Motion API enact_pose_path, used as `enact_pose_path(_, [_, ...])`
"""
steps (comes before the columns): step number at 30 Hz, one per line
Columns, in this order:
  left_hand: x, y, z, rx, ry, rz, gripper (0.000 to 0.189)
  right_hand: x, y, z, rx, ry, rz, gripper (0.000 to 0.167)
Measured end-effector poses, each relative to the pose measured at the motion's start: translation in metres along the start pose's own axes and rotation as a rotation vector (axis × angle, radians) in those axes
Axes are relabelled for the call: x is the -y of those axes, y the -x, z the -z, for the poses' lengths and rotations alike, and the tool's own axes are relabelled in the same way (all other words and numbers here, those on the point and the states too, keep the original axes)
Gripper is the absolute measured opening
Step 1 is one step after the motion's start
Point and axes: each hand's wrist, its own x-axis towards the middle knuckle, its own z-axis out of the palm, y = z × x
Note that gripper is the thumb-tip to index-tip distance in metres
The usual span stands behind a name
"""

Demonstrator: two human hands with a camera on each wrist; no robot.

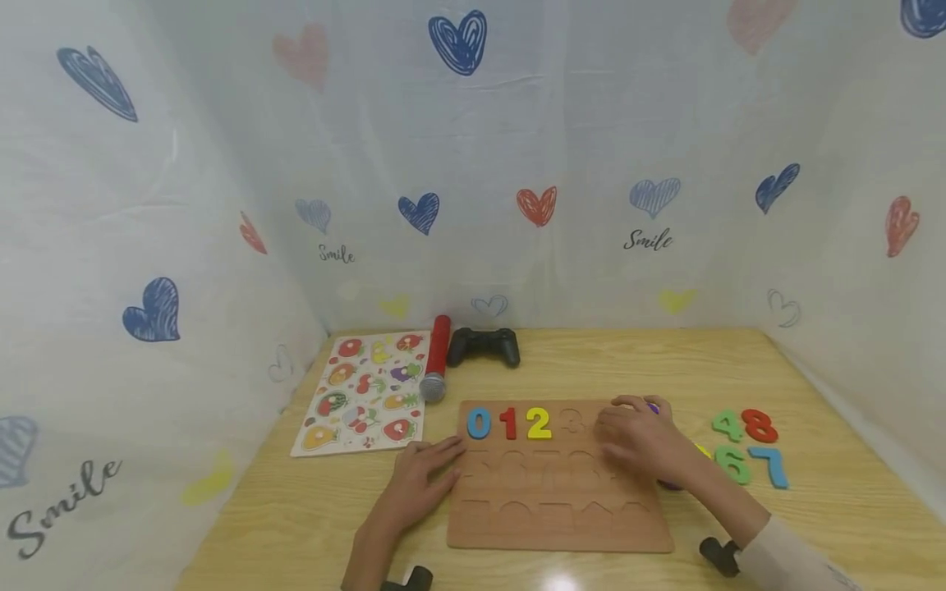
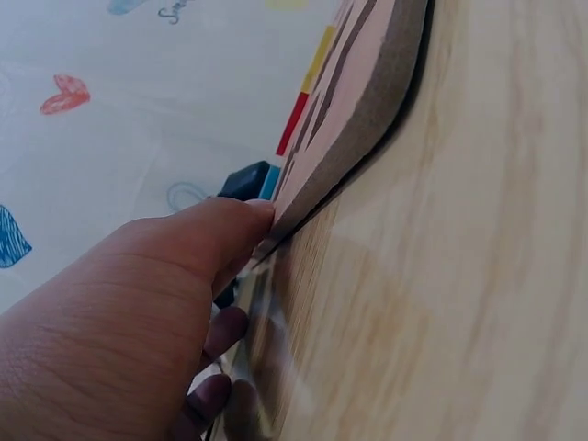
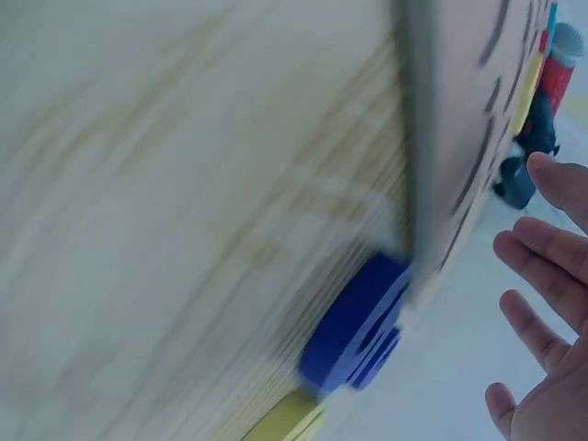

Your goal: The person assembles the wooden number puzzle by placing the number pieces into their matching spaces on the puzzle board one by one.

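Note:
A wooden number puzzle board lies flat, with a blue 0, red 1 and yellow 2 in its top row. My left hand rests at the board's left edge, its thumb touching the side in the left wrist view. Over the board's upper right is my right hand, fingers spread and holding nothing. Beside the board's right edge lies a dark blue piece, with a yellow piece next to it; the right hand and forearm partly hide these pieces in the head view.
Right of the board lie a green 4, red 8, green 6 and blue 7. Behind stand a black game controller and a red microphone, near a fruit puzzle board at left.

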Motion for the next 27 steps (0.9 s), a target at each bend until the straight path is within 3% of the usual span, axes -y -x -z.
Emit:
enact_pose_path(11, [-0.001, 0.000, -0.001, -0.005, 0.003, -0.029, 0.036, -0.030, 0.022, 0.011, 0.060, 0.012, -0.181, 0.040])
enact_pose_path(27, [-0.005, 0.001, 0.001, 0.015, 0.035, 0.019, 0.035, -0.062, 0.033, 0.013, 0.132, -0.021, -0.306, 0.044])
